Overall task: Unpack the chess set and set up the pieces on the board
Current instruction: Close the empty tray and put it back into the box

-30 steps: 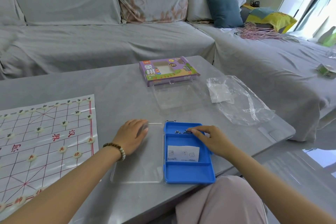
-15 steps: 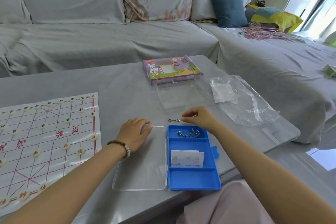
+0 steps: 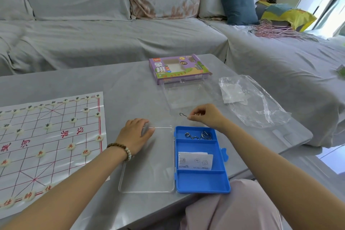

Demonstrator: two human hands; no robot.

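Observation:
The paper chess board lies at the left of the grey table, with several round cream pieces standing on its lines. The purple chess box sits at the table's far side. A blue tray lies in front of me, its clear lid folded open to the left. My left hand rests on the lid's far left corner, fingers curled over the edge. My right hand pinches a small metal wire hook just beyond the tray.
Metal wire puzzle pieces lie in the tray's far compartment and a folded leaflet in the middle one. A clear plastic insert and a crumpled plastic bag lie beyond. A grey sofa surrounds the table.
My right hand lifted out of the tray's far compartment with a wire hook and moved it just beyond the tray. The left hand stayed on the lid.

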